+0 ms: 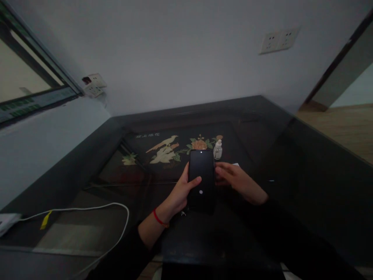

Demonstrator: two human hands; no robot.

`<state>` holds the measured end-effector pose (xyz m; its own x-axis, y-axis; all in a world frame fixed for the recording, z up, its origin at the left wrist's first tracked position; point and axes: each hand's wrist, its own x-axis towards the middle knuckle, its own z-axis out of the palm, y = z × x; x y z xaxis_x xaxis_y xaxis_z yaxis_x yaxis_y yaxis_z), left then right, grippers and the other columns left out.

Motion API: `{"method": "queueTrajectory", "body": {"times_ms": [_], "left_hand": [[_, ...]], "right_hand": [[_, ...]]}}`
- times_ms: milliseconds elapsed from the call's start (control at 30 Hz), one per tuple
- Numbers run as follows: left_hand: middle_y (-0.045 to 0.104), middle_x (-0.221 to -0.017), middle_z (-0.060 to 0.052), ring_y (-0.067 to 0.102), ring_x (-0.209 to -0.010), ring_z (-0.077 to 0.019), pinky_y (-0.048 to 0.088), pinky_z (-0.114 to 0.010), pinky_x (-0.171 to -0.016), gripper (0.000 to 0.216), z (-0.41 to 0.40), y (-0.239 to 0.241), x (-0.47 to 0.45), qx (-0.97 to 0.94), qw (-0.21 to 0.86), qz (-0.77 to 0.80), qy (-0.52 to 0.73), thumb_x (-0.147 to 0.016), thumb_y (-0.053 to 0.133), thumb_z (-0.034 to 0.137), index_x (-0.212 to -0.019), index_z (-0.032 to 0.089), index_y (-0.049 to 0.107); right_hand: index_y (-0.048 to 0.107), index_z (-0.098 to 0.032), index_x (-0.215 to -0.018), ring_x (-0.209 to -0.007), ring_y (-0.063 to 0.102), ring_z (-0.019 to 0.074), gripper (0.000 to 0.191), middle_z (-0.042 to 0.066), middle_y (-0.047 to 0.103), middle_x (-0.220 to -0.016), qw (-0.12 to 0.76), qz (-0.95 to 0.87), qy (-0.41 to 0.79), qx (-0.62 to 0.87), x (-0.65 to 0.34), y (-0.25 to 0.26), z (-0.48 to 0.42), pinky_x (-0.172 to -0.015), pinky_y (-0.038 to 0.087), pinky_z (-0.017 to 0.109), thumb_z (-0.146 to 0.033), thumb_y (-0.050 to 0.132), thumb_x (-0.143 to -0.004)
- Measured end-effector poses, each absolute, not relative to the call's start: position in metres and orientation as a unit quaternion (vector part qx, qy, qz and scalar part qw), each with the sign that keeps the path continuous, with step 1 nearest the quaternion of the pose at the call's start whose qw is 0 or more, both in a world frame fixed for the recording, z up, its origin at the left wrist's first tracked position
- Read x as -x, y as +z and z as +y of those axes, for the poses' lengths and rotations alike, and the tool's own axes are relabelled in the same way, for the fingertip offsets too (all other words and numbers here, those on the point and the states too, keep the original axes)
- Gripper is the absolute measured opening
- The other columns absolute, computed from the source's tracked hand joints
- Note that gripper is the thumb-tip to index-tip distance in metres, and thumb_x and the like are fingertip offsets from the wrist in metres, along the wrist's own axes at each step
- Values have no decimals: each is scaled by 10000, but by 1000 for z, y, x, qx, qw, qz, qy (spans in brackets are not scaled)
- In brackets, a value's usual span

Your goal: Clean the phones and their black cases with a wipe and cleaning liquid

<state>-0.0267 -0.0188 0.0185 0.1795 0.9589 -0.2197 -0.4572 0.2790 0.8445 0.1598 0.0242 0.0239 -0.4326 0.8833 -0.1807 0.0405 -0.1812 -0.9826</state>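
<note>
A black smartphone [201,167] stands upright in front of me, its dark screen facing me with a small pale round mark low on it. My left hand [185,186] is closed around the phone's left side, thumb lying across the screen. At the phone's right edge is my right hand [233,177], fingers loosely bent and apart; whether they touch the phone I cannot tell. A small clear bottle with a white cap [217,150] stands just behind the phone's right side. Something white [236,164] shows partly behind my right hand.
The dark glossy table [291,163] bears a bird-and-flower picture [163,151]. A white cable [87,209] with a yellow tag [46,220] runs from a white block [8,222] at the left. A small shiny object [183,213] lies below my left wrist. Wall sockets [279,40] are behind.
</note>
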Motion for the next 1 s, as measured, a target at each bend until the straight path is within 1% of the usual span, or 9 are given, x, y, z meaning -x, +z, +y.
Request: {"method": "queueTrajectory", "body": {"times_ms": [33, 100, 200, 267, 433, 633, 800, 900, 1000], "left_hand": [[604, -1280, -98, 634, -1075, -268, 503, -406, -920, 851, -21, 19, 26, -327, 714, 387, 483, -708, 767, 233, -1428, 299, 320], [566, -1339, -90, 589, -1157, -273, 471, -408, -973, 841, -26, 19, 23, -338, 733, 381, 451, -718, 761, 225, -1433, 311, 327], [538, -1378, -74, 489, -1280, -262, 393, -393, -1064, 819, -30, 19, 20, -356, 725, 380, 450, -730, 752, 210, -1436, 304, 347], [541, -1375, -72, 462, -1305, -262, 373, -397, -1082, 813, -32, 18, 20, -364, 720, 378, 454, -737, 747, 211, -1439, 304, 348], [571, -1337, -76, 497, -1272, -274, 390, -427, -1067, 819, -31, 19, 21, -363, 733, 370, 441, -746, 739, 212, -1448, 313, 330], [512, -1407, -74, 446, -1318, -288, 391, -421, -1070, 779, -32, 18, 19, -365, 727, 374, 445, -736, 741, 195, -1420, 296, 381], [508, -1416, -59, 420, -1340, -271, 372, -409, -1090, 771, -31, 17, 18, -363, 713, 378, 466, -729, 748, 195, -1410, 304, 403], [534, -1387, -69, 451, -1314, -282, 393, -414, -1072, 762, -30, 16, 18, -367, 710, 376, 469, -703, 769, 198, -1385, 301, 446], [561, -1350, -80, 513, -1254, -275, 413, -406, -1048, 777, -30, 16, 17, -358, 715, 380, 466, -705, 769, 208, -1396, 301, 426]], "right_hand": [[631, -191, -1112, -849, 677, 192, 465, 91, 700, -1036, 373, -536, 629, 423, -161, 27, 25, -726, 559, 337, -532, 633, -795], [644, -194, -1130, -894, 669, 212, 456, 91, 698, -1072, 414, -516, 619, 422, -163, 30, 27, -772, 551, 368, -525, 600, -819], [671, -174, -1078, -877, 669, 221, 440, 88, 714, -1014, 413, -501, 637, 417, -164, 31, 27, -812, 532, 387, -515, 614, -806], [683, -174, -1026, -859, 669, 218, 421, 81, 717, -975, 404, -499, 650, 407, -164, 31, 27, -821, 523, 387, -518, 632, -788], [686, -182, -926, -795, 654, 201, 386, 57, 714, -886, 413, -514, 634, 405, -163, 26, 27, -778, 520, 369, -535, 643, -776], [686, -175, -866, -719, 629, 190, 380, 46, 692, -808, 421, -545, 570, 448, -163, 24, 28, -713, 518, 350, -539, 633, -768], [675, -169, -899, -740, 623, 181, 387, 56, 691, -861, 412, -554, 563, 454, -162, 25, 29, -658, 506, 308, -530, 630, -767], [672, -162, -908, -758, 627, 187, 382, 61, 694, -856, 419, -551, 560, 456, -161, 24, 28, -680, 507, 315, -508, 663, -748], [659, -164, -1037, -808, 638, 193, 413, 69, 693, -916, 421, -524, 593, 444, -161, 24, 26, -716, 516, 326, -484, 645, -776]]}}
